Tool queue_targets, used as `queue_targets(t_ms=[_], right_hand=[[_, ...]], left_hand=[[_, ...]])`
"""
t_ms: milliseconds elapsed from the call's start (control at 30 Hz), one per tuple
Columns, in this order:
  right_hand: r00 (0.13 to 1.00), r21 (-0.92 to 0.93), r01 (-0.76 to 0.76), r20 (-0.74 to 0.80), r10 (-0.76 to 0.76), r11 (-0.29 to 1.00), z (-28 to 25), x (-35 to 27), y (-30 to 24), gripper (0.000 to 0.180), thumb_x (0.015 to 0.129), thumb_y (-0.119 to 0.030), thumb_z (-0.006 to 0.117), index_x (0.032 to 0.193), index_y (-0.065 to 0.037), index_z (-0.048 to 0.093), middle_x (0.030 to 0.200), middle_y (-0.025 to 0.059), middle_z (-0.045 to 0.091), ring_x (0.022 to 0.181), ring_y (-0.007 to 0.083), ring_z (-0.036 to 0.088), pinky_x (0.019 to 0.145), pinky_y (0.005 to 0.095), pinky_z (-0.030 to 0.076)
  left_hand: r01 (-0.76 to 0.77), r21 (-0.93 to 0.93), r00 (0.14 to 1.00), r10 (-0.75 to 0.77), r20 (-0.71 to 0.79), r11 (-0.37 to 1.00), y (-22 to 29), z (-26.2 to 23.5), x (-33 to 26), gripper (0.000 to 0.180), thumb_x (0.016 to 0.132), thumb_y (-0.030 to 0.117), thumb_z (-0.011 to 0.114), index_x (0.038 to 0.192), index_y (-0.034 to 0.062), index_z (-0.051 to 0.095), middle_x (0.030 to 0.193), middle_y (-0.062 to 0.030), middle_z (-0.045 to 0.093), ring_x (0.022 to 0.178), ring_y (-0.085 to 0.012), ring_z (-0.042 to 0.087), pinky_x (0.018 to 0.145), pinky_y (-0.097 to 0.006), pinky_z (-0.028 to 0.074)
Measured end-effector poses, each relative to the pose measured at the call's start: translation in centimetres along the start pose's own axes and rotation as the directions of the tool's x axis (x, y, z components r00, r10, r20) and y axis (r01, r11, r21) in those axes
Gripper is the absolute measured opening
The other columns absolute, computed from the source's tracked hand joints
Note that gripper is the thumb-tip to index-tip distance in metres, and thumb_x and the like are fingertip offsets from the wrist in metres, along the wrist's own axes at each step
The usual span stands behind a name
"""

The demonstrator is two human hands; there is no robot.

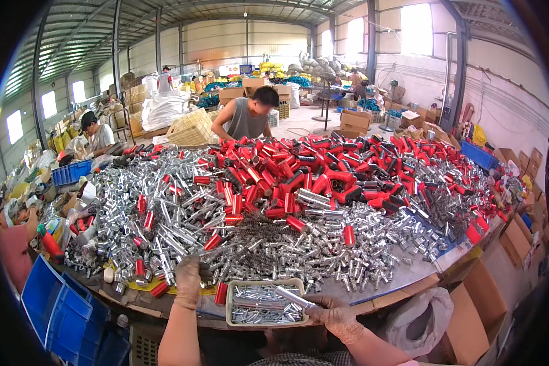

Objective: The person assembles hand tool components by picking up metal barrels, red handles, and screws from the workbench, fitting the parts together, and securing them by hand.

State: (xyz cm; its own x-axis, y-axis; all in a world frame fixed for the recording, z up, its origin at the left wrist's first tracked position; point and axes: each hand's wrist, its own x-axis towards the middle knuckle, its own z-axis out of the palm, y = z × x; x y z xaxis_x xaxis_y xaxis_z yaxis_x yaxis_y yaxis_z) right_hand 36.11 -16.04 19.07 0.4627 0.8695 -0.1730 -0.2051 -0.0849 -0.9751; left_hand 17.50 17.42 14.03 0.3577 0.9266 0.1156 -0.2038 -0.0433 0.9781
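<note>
My right hand (337, 318), in a thin glove, is closed on one end of a silver metal tube (294, 297), which slants over the right side of a pale rectangular tray (230, 305). Inside that tray lie many small metal pins and a few longer tubes (256, 303). To the tray's upper left, my gloved left hand (189, 279) reaches the near edge of a heap of shiny metal parts (183, 235); its fingertips blend into the parts, so its grip is unclear. A red sleeve (221, 293) stands between the left hand and the tray.
Red and black handles (323, 171) are piled across the table, with dark springs (256, 235) among the metal parts. Blue crates (58, 311) stand at the lower left, an open cardboard box (479, 305) at the lower right. A person (247, 122) works across the table; others sit left.
</note>
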Motion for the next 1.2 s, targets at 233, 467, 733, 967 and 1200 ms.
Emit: queue_targets(t_ms=[233,467,733,967,1200], right_hand=[[1.000,0.071,0.019,0.000,-0.019,0.997,-0.5,-0.1,0.7,0.040,0.088,-0.016,0.067,0.120,0.006,0.059,0.087,0.0008,0.063,0.070,0.0056,0.054,0.063,0.0177,0.044],[0.996,0.120,-0.080,-0.026,0.084,0.990,-0.5,1.4,0.6,0.043,0.087,-0.020,0.069,0.120,0.005,0.055,0.073,-0.0023,0.053,0.060,0.0044,0.044,0.053,0.0183,0.035],[0.995,0.463,-0.097,0.037,0.090,0.881,1.1,6.5,-0.6,0.029,0.092,-0.015,0.062,0.116,-0.001,0.054,0.088,0.0008,0.060,0.060,0.0073,0.053,0.045,0.0179,0.035],[0.993,0.297,-0.113,0.018,0.112,0.948,3.1,9.6,0.7,0.031,0.086,-0.019,0.064,0.113,-0.007,0.057,0.090,0.0023,0.062,0.068,0.0138,0.062,0.052,0.0230,0.043],[0.986,0.417,-0.037,-0.135,0.103,0.908,3.8,9.2,0.7,0.033,0.081,-0.008,0.059,0.113,-0.005,0.058,0.083,0.0051,0.060,0.059,0.0130,0.052,0.044,0.0228,0.036]], left_hand=[[0.470,-0.219,0.883,-0.460,0.098,0.855,0.3,0.3,-0.4,0.038,0.095,0.038,0.052,0.079,0.0036,0.056,0.066,-0.0108,0.061,0.048,-0.0201,0.055,0.041,-0.031,0.041],[0.402,-0.313,0.914,-0.358,0.190,0.861,1.6,3.6,-3.2,0.035,0.095,0.037,0.056,0.091,0.0017,0.056,0.075,-0.0116,0.063,0.061,-0.0228,0.063,0.052,-0.034,0.053],[0.208,-0.160,0.859,-0.102,0.502,0.965,3.0,9.9,-8.0,0.018,0.097,0.011,0.051,0.111,0.0010,0.051,0.092,-0.0080,0.061,0.083,-0.0184,0.065,0.078,-0.034,0.054],[-0.112,-0.063,0.931,0.127,0.341,0.992,-0.7,9.3,-8.0,0.030,0.091,0.002,0.055,0.120,0.0027,0.046,0.099,-0.0056,0.060,0.095,-0.0155,0.060,0.085,-0.030,0.049],[-0.151,-0.183,0.885,0.215,0.413,0.971,1.0,10.9,-9.2,0.043,0.082,0.007,0.073,0.119,0.0045,0.051,0.109,-0.0071,0.058,0.099,-0.0159,0.055,0.088,-0.032,0.046]])
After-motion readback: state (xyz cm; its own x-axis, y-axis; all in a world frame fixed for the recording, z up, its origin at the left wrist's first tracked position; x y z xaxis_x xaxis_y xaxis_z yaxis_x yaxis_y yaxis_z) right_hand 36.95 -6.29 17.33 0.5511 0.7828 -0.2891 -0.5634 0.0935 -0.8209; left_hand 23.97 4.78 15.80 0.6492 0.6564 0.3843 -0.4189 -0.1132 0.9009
